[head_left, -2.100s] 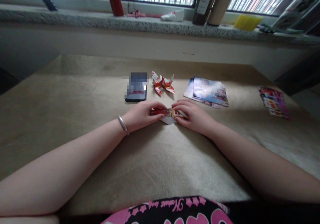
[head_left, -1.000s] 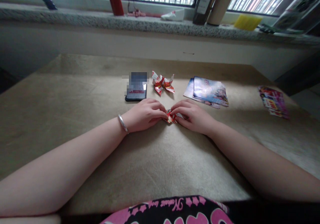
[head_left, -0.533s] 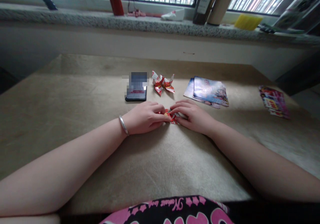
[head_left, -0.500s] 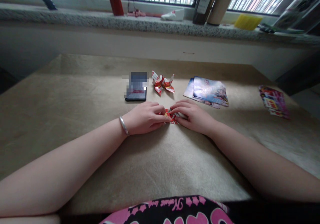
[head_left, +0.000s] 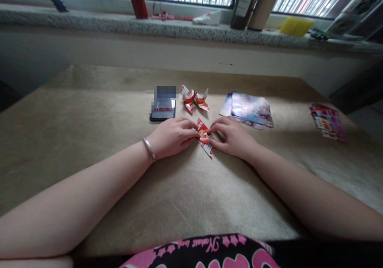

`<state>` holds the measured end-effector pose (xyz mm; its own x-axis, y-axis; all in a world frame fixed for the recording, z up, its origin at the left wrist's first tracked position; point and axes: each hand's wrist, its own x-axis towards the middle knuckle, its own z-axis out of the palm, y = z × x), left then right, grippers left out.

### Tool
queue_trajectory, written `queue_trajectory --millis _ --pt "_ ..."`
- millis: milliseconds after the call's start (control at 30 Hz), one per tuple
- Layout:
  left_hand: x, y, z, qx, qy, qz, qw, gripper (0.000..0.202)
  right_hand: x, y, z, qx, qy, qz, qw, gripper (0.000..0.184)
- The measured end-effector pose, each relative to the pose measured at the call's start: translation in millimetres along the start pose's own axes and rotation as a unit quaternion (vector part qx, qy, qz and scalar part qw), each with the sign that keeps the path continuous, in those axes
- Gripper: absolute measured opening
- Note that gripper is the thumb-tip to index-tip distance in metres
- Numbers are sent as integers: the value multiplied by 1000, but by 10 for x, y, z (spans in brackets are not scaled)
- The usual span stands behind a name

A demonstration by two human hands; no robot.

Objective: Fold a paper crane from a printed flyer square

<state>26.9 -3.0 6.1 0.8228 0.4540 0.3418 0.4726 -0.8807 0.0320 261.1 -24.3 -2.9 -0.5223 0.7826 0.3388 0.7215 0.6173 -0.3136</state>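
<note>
A small folded piece of red and white printed paper [head_left: 205, 141] stands on end between my two hands on the tan table [head_left: 89, 112]. My left hand [head_left: 172, 137], with a silver bangle at the wrist, pinches its left side with closed fingers. From the right, my right hand [head_left: 231, 137] pinches the same paper with thumb and forefinger. A finished folded figure of the same red paper [head_left: 195, 99] lies just beyond my hands.
A dark phone [head_left: 163, 104] lies left of the folded figure. A stack of blue picture sheets [head_left: 249, 109] lies to the right, and more coloured sheets [head_left: 327, 121] near the right edge. The window sill [head_left: 179, 27] behind holds a red container, bottles and a yellow object.
The paper was flat and wider under my fingers; it is now folded narrower and turned up on end, with a point hanging toward me. Both hands stayed in place.
</note>
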Motion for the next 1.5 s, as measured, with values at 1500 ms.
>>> queue_trajectory --millis 1500 --pt "54 -16 54 -194 1 -165 967 22 69 38 142 63 35 36 997 21"
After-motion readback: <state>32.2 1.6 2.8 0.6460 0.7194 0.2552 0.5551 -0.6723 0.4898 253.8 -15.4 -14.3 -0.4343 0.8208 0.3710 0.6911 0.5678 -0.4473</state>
